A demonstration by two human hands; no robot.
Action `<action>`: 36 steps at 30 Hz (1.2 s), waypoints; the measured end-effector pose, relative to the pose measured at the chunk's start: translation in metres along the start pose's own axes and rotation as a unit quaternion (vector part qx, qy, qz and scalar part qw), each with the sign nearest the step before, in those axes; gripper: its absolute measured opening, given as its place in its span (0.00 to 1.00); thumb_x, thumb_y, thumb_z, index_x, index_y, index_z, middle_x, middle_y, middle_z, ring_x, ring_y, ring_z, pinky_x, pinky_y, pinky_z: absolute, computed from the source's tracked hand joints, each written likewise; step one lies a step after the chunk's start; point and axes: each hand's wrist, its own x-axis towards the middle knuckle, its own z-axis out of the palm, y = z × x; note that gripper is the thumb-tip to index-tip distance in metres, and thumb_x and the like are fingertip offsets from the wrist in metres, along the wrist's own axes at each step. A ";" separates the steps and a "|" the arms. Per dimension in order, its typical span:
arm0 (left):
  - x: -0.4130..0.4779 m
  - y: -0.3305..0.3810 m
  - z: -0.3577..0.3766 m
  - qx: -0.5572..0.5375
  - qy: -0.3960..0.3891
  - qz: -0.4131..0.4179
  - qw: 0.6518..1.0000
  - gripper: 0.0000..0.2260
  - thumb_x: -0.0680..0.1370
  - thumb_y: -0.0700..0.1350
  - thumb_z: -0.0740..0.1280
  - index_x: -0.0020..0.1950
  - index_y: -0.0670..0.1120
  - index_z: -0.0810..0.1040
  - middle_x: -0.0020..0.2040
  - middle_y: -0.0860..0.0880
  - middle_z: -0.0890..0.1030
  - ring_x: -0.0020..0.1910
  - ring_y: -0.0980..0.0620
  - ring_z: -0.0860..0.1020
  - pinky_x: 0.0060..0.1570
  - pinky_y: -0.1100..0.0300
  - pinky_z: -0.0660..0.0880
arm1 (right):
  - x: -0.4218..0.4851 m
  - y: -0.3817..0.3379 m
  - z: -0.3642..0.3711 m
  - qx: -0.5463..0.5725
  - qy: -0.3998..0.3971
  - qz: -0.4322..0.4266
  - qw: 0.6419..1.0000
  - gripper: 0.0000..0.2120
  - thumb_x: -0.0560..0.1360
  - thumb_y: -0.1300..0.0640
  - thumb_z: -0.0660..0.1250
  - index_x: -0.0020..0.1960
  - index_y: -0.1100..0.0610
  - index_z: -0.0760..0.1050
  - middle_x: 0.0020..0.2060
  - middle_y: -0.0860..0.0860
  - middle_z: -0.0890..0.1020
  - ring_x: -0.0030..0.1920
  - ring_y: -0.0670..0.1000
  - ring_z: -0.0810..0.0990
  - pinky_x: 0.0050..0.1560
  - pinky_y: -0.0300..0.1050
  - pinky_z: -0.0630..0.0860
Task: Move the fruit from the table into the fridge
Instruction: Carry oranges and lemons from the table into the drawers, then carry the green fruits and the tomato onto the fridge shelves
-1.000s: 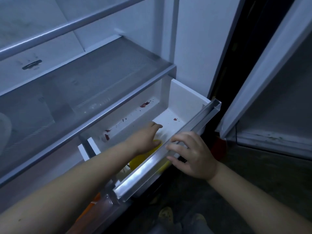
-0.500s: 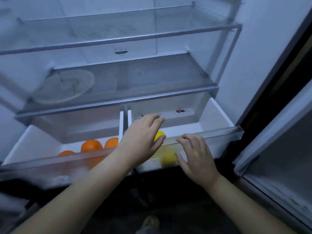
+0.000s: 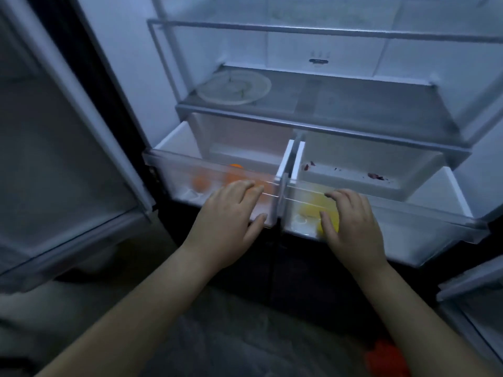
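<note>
The open fridge shows two clear drawers pulled out at the bottom. Several oranges (image 3: 202, 182) lie in the left drawer (image 3: 174, 159), blurred behind its clear front. Yellow fruit (image 3: 313, 209) lies in the right drawer (image 3: 435, 221). My left hand (image 3: 231, 213) rests flat against the front of the left drawer, fingers straight. On the front of the right drawer lies my right hand (image 3: 351, 221), its fingers slightly bent over the rim. Neither hand holds any fruit.
A glass plate (image 3: 234, 88) sits on the shelf above the drawers. The left fridge door (image 3: 54, 131) stands open, and part of the right door (image 3: 473, 289) shows at the right edge. Something red-orange (image 3: 386, 357) lies on the dark floor.
The view has swung right to left across the fridge. My left hand came out of the right drawer and moved onto the left drawer's front. My right hand stays on the right drawer.
</note>
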 end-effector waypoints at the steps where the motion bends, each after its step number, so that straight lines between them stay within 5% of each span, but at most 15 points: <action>1: -0.010 -0.006 -0.005 0.007 0.001 -0.016 1.000 0.22 0.76 0.53 0.57 0.65 0.43 0.73 0.62 0.44 0.75 0.61 0.45 0.73 0.59 0.53 0.68 | 0.004 -0.015 0.004 0.016 -0.012 -0.020 1.000 0.17 0.74 0.55 0.63 0.61 0.60 0.73 0.56 0.55 0.76 0.57 0.57 0.73 0.58 0.49 0.70; 13: -0.197 -0.113 -0.087 0.085 0.037 -0.258 0.962 0.24 0.76 0.56 0.56 0.68 0.46 0.71 0.65 0.46 0.74 0.63 0.47 0.72 0.62 0.52 0.68 | 0.012 -0.254 0.060 0.120 -0.102 -0.284 0.946 0.19 0.74 0.50 0.65 0.61 0.59 0.74 0.57 0.55 0.77 0.56 0.56 0.73 0.56 0.45 0.68; 19: -0.333 -0.153 -0.135 0.117 0.068 -0.388 0.912 0.23 0.77 0.56 0.57 0.69 0.48 0.70 0.67 0.48 0.72 0.66 0.49 0.70 0.64 0.52 0.66 | -0.031 -0.400 0.081 0.183 -0.161 -0.375 0.895 0.21 0.74 0.48 0.67 0.64 0.56 0.72 0.60 0.53 0.76 0.60 0.53 0.72 0.59 0.50 0.72; 24: -0.447 -0.179 -0.158 0.123 0.081 -0.468 0.871 0.26 0.75 0.56 0.53 0.68 0.46 0.71 0.66 0.46 0.73 0.66 0.46 0.71 0.63 0.48 0.68 | -0.090 -0.517 0.094 0.196 -0.225 -0.448 0.843 0.25 0.74 0.42 0.61 0.68 0.50 0.66 0.66 0.49 0.71 0.65 0.49 0.69 0.61 0.46 0.69; 27: -0.513 -0.186 -0.167 0.138 0.098 -0.512 0.842 0.23 0.74 0.53 0.57 0.65 0.44 0.74 0.63 0.45 0.75 0.63 0.45 0.74 0.60 0.49 0.71 | -0.132 -0.578 0.099 0.213 -0.222 -0.491 0.815 0.23 0.75 0.45 0.65 0.67 0.53 0.69 0.64 0.51 0.73 0.63 0.51 0.71 0.58 0.42 0.66; 36: -0.680 -0.165 -0.185 0.160 0.113 -0.663 0.722 0.25 0.74 0.57 0.54 0.65 0.46 0.74 0.64 0.47 0.75 0.63 0.46 0.72 0.60 0.48 0.71 | -0.247 -0.712 0.109 0.282 -0.249 -0.616 0.692 0.22 0.75 0.45 0.61 0.65 0.55 0.72 0.61 0.51 0.76 0.62 0.51 0.73 0.58 0.45 0.73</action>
